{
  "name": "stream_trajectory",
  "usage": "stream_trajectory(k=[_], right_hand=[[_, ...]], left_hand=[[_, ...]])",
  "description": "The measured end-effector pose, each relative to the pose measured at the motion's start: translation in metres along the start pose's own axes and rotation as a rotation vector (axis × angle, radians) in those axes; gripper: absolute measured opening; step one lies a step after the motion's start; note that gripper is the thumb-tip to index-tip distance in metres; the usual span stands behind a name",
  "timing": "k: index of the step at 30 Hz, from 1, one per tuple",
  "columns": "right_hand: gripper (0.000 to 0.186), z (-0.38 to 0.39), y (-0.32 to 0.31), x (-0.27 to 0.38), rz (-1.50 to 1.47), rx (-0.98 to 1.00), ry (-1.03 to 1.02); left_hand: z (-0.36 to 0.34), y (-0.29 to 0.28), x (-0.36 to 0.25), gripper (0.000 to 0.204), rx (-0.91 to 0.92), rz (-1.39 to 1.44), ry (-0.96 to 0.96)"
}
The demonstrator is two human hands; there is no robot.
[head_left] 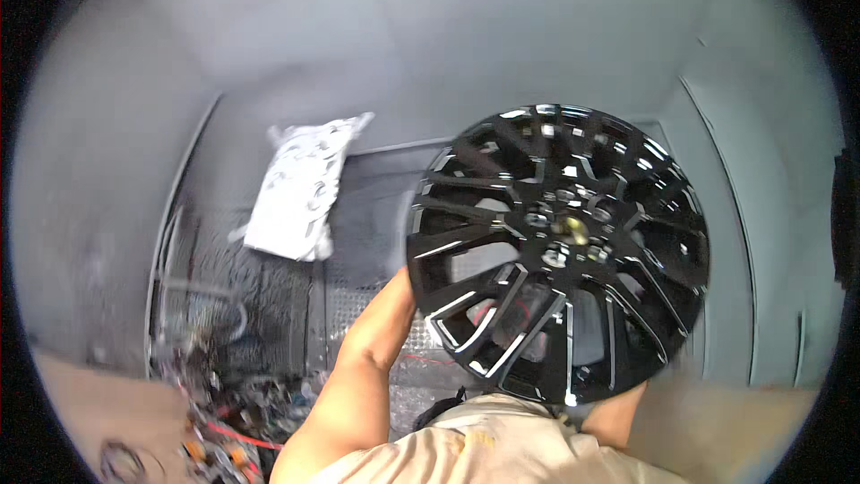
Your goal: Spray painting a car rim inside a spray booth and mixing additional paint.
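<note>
A large glossy black alloy wheel [555, 370], bare of any tyre, is held up in front of my chest with its multi-spoke face turned toward me. Its centre bore and bolt holes show in the middle. My left forearm [363, 376] reaches up to the wheel's left edge, and that hand grips it with its fingers hidden behind. From below, my right forearm [624, 414] goes behind the lower right of the rim; the wheel covers that hand, which supports it from the other side.
Grey walls [537, 27] enclose the space ahead and at both sides. A white plastic package [300, 188] lies on the dark floor panel to the left. At lower left is a cluttered heap of cables and small parts [228, 394], blurred, with a red strip [242, 436].
</note>
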State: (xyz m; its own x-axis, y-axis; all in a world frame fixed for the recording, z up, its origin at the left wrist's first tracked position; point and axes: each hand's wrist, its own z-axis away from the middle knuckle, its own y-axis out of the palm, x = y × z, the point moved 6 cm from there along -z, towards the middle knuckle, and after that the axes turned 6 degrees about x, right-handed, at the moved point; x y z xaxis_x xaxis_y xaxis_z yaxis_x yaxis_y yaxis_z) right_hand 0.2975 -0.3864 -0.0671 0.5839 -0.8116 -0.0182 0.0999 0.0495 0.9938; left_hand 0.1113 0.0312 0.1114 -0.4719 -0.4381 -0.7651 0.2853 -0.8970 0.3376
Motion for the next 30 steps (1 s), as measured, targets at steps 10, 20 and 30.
stream_trajectory(k=[10,20,30], right_hand=[[0.057,-0.117,0.263,-0.322,-0.351,0.364,0.931],[0.058,0.117,0.354,-0.436,-0.607,0.282,1.470],[0.073,0.436,0.408,-0.518,-0.752,-0.102,1.930]], left_hand=[[0.198,-0.009,-0.102,0.075,-0.330,0.258,0.703],[0.670,0.212,-0.052,0.085,-0.896,-0.556,0.965],[0.941,0.497,0.025,0.071,-1.702,-1.721,1.782]])
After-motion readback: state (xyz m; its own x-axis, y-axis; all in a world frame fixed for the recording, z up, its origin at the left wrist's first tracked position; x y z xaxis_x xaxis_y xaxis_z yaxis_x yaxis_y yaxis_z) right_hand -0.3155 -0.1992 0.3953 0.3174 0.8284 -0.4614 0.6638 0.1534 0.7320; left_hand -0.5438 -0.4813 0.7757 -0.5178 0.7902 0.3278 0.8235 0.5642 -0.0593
